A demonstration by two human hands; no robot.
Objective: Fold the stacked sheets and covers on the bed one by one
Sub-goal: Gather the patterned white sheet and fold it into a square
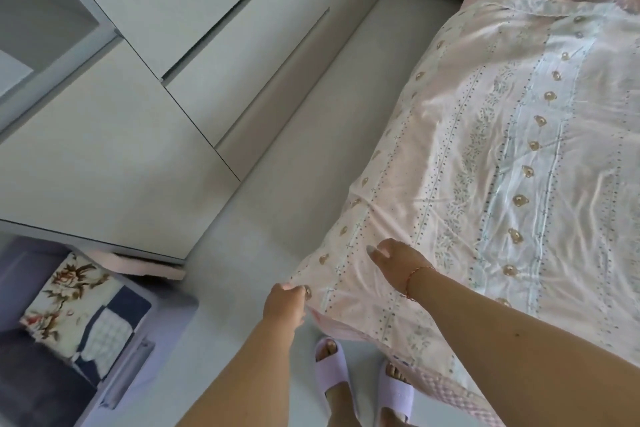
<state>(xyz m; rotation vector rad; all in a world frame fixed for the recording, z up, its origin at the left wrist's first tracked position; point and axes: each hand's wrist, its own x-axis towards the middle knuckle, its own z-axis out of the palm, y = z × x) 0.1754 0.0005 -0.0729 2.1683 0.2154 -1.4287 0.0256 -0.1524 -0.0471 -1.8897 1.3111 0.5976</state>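
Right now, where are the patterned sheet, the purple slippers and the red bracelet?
patterned sheet (519, 156): head view, its spread middle.
purple slippers (331, 368): head view, strap of the left-hand one.
red bracelet (414, 276): head view, on the wrist.

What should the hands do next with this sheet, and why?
Probably lift the corner and carry it across the bed for the first fold. The left hand already pinches the sheet at its near corner, the right hand rests flat on it close by, and the sheet lies spread out, not yet folded.

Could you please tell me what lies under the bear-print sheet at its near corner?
A pink checked cover peeks out beneath the bear-print sheet, whose corner the left hand pinches. Anything deeper is hidden.
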